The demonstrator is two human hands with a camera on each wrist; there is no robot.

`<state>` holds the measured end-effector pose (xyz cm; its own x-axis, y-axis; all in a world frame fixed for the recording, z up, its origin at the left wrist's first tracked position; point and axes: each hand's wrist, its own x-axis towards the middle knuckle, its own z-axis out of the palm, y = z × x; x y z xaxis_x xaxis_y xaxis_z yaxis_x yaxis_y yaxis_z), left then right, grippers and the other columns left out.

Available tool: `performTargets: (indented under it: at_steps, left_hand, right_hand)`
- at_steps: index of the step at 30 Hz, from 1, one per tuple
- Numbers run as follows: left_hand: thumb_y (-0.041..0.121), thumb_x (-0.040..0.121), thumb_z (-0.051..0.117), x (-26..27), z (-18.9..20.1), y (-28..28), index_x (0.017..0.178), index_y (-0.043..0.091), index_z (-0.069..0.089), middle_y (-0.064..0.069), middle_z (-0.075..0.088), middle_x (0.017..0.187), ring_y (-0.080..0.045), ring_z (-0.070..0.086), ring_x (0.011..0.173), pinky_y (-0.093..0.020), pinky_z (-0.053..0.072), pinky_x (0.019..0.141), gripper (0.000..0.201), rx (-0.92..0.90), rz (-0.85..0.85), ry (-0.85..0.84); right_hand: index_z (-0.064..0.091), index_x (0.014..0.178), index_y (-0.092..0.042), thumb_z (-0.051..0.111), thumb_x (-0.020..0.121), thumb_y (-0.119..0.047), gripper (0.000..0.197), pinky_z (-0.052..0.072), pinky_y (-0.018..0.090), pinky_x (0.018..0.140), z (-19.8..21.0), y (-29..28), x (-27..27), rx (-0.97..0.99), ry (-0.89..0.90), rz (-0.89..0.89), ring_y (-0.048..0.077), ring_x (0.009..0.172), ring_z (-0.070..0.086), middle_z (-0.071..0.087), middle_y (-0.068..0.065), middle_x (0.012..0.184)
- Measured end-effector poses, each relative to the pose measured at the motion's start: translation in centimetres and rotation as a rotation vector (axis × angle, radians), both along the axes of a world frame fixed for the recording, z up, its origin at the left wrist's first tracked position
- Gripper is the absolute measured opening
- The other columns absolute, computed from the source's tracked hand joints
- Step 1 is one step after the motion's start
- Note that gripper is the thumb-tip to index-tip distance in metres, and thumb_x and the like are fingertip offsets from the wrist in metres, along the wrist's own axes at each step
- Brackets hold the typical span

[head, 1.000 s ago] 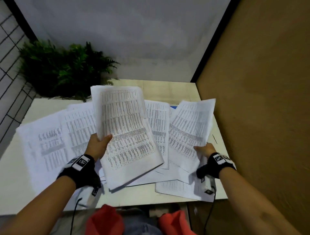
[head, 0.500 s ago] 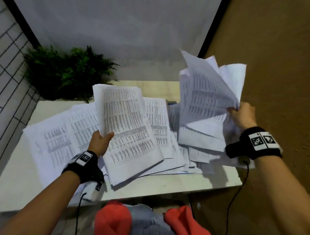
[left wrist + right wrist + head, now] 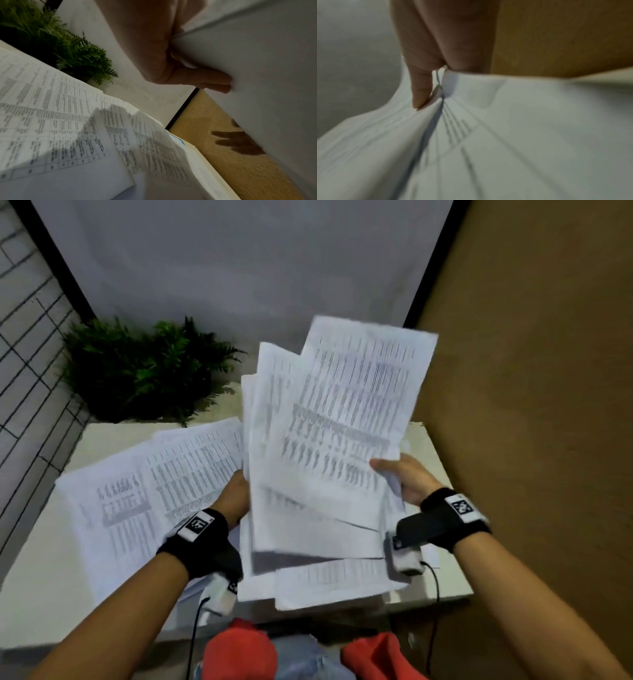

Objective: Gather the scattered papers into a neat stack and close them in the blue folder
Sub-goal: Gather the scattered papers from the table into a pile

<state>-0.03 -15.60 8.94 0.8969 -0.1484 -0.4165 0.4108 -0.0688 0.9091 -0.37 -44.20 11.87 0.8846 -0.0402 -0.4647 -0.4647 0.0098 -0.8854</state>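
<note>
**Two bundles brought together above the desk**

The right hand (image 3: 407,479) has swung its sheets leftward onto the left hand's bundle. Both hands now clamp one uneven sheaf of papers (image 3: 329,440) held above the table (image 3: 44,559): left hand (image 3: 234,498) gripping its left edge, right pinching the right. More loose sheets (image 3: 154,491) lie scattered below, covering the blue folder (image 3: 181,141), of which only a corner shows.

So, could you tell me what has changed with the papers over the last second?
The right hand lifted its sheets off the table's right side, swung them leftward and laid them against the bundle the left hand holds, so both hands now grip one fanned bundle above the table. The left hand kept its grip, and the loose sheets at left stayed put.
</note>
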Motion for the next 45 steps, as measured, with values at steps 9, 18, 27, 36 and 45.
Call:
performTargets:
  at_steps: [9, 18, 27, 36, 45]
  left_hand:
    - [0.063, 0.082, 0.037, 0.7, 3.6, 4.0, 0.083, 0.026, 0.075, 0.006, 0.076, 0.084, -0.009, 0.070, 0.084, -0.030, 0.049, 0.085, 0.053, -0.367, 0.166, -0.065]
    - [0.063, 0.025, 0.082, 0.2, 3.7, 4.4, 0.077, 0.039, 0.074, 0.028, 0.071, 0.073, 0.009, 0.066, 0.077, -0.009, 0.052, 0.070, 0.058, -0.234, 0.080, -0.447]
    - [0.053, 0.036, 0.085, 0.5, 3.4, 3.6, 0.078, 0.038, 0.072, 0.027, 0.072, 0.076, 0.007, 0.067, 0.079, -0.019, 0.056, 0.078, 0.046, -0.187, 0.102, -0.410]
    - [0.060, 0.030, 0.082, -0.1, 1.1, 3.5, 0.096, 0.028, 0.061, 0.013, 0.072, 0.089, -0.004, 0.068, 0.088, -0.025, 0.055, 0.082, 0.076, -0.098, 0.147, -0.303]
    - [0.015, 0.090, 0.052, 1.3, -1.5, 4.8, 0.080, 0.001, 0.052, -0.013, 0.048, 0.057, -0.026, 0.048, 0.056, -0.034, 0.041, 0.059, 0.017, 0.275, 0.377, -0.205]
  right_hand:
    - [0.061, 0.105, 0.000, 0.063, 0.079, 0.006, 0.027, 0.056, 0.025, 0.078, -0.2, 5.8, 1.7, 0.006, -0.257, -0.134, 0.020, 0.084, 0.067, 0.070, 0.010, 0.095]
    - [0.062, 0.101, -0.016, 0.086, 0.053, -0.023, 0.054, 0.054, 0.020, 0.076, 1.0, 7.5, 2.1, 0.065, -0.440, 0.044, 0.002, 0.083, 0.068, 0.074, -0.011, 0.084]
    - [0.065, 0.094, -0.023, 0.079, 0.061, -0.018, 0.036, 0.054, 0.030, 0.088, 1.9, 8.1, 2.8, 0.016, -0.445, 0.117, 0.010, 0.088, 0.068, 0.074, -0.008, 0.087]
    - [0.059, 0.098, -0.019, 0.070, 0.074, 0.001, 0.033, 0.056, 0.024, 0.081, -1.0, 9.0, 1.6, -0.070, -0.328, 0.203, 0.005, 0.086, 0.065, 0.066, 0.001, 0.097]
    - [0.034, 0.138, -0.007, 0.070, 0.080, -0.019, 0.069, 0.035, 0.040, 0.107, -8.0, -2.5, 1.5, -0.634, 0.245, -0.032, 0.035, 0.132, 0.038, 0.036, 0.017, 0.146]
